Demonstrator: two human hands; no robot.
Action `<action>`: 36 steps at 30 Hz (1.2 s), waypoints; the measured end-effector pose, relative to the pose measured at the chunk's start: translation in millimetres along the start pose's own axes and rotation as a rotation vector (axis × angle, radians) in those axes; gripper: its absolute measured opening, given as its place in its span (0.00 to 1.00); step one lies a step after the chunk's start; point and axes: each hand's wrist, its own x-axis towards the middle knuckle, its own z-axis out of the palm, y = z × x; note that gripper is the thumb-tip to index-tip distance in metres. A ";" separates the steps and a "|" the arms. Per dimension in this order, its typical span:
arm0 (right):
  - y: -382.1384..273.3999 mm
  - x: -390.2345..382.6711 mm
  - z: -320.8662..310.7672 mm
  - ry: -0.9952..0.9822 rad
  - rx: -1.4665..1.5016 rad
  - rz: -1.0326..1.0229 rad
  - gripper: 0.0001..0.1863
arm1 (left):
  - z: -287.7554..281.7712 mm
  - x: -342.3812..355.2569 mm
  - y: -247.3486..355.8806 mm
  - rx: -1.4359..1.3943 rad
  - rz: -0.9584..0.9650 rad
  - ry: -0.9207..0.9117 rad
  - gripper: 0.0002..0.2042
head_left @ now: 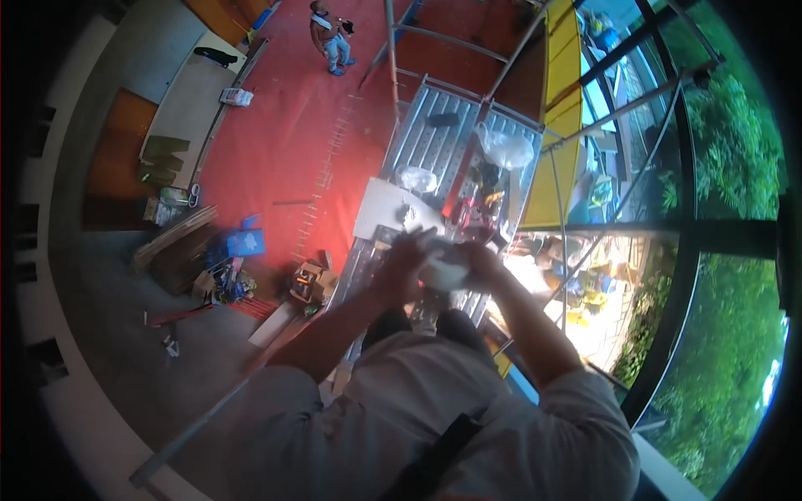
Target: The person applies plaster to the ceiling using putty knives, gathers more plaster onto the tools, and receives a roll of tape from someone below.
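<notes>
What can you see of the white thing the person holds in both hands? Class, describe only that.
The white thing looks soft and crumpled, like a bag or cloth, though blur hides its exact kind. It is pale, rounded and bunched, with no clear parts visible. The left hand grips its left side and the right hand its right, at chest height above the metal scaffold platform. Only the hands appear to touch it.

The person wears a light grey shirt with short sleeves, dark trousers, and a black strap crossing the chest; forearms are bare.
</notes>
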 end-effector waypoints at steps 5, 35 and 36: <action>-27.9 -96.0 97.8 -0.068 -0.196 -0.161 0.31 | -79.0 52.1 61.1 -0.086 -0.032 0.095 0.32; 11.8 -219.4 118.1 0.509 -1.134 -1.475 0.18 | -115.6 127.2 194.2 -0.097 0.310 0.184 0.32; 12.5 -219.2 118.9 0.567 -1.138 -1.509 0.17 | -113.7 128.4 196.0 -0.066 0.337 0.201 0.32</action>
